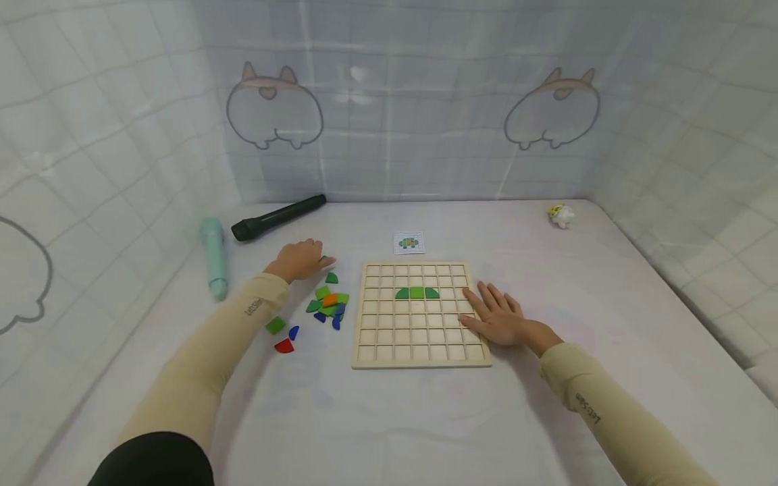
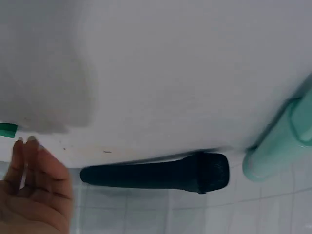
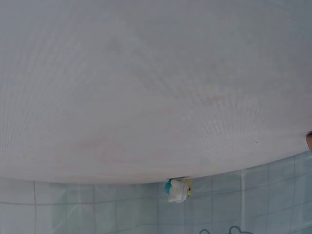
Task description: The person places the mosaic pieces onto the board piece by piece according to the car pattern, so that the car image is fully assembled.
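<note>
Left hand [image 1: 298,260]: fingertips close together beside a green piece [image 2: 7,130]; pinch not discernible. Right hand [image 1: 500,320]: fingers spread over the right edge of wooden grid board [image 1: 421,365], presumably for steadiness. Three green shapes [image 1: 417,293]: side by side in one row of the board. Loose coloured pieces [image 1: 329,300]: left of board, seemingly for left-hand reach. Printed card [image 1: 408,251]: just beyond board, probably for easy viewing.

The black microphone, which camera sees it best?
The left wrist view: the black microphone is whole there and looks biggest. The head view shows it whole too, but smaller, near the mint-green microphone. The right wrist view doesn't show it at all.
</note>
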Tool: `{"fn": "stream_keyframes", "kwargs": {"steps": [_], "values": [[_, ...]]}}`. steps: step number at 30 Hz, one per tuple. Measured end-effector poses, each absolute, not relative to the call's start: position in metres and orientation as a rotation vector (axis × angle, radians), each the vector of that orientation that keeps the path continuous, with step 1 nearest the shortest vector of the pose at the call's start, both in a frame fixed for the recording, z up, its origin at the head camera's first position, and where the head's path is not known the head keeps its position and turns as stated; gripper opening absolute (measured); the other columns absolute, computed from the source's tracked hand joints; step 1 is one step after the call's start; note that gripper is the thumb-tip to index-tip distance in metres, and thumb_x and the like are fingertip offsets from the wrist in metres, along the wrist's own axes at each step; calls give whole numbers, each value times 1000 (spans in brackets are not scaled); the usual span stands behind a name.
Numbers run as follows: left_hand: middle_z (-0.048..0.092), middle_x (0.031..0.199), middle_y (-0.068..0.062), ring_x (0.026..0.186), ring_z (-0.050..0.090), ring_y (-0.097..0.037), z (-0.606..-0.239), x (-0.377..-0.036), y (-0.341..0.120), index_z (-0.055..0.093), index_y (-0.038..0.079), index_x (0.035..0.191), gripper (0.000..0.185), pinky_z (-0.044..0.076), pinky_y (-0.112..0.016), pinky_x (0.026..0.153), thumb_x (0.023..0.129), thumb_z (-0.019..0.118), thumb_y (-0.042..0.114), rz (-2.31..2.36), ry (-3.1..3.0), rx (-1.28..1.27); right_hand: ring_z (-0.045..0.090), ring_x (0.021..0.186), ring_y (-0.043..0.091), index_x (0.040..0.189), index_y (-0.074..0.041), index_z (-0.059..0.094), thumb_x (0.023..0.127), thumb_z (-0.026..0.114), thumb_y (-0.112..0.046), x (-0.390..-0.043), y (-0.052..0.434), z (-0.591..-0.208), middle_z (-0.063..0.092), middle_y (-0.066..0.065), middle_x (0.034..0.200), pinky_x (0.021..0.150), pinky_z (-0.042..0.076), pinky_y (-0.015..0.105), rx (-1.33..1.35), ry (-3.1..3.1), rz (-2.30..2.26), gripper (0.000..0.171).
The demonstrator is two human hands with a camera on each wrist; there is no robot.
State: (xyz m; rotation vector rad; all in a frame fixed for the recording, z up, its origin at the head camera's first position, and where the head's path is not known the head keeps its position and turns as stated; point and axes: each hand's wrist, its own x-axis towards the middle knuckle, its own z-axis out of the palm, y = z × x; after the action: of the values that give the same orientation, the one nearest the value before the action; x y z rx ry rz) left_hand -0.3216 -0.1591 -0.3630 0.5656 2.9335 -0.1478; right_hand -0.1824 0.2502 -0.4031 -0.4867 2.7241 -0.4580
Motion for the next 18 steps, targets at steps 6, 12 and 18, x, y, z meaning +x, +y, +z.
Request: {"fn": "stream_keyframes", "kwargs": {"steps": [6,12,18], "values": [[57,86,-17,75,53,-28,-371,-324,-156,54,-10,114,63,47,-40,68,99,38,49,-81,2874,300,-12,140,33,153,-14,4,94,21,-66,-185,246,-407,-12,15,155,106,-2,57,-471,2725,-435,80],[54,80,-14,73,53,-27,-378,-330,-153,52,-9,112,52,46,-37,65,100,41,40,-58,2874,285,-13,140,33,153,-15,1,94,20,-66,-188,248,-411,-13,15,155,106,-3,57,-472,2735,-425,80],[56,84,-16,75,54,-28,-380,-335,-152,51,-9,114,42,49,-43,72,101,40,29,-71,2879,355,-13,140,33,153,-17,0,94,19,-67,-190,252,-412,-15,14,155,106,-4,56,-471,2740,-432,80]]}}
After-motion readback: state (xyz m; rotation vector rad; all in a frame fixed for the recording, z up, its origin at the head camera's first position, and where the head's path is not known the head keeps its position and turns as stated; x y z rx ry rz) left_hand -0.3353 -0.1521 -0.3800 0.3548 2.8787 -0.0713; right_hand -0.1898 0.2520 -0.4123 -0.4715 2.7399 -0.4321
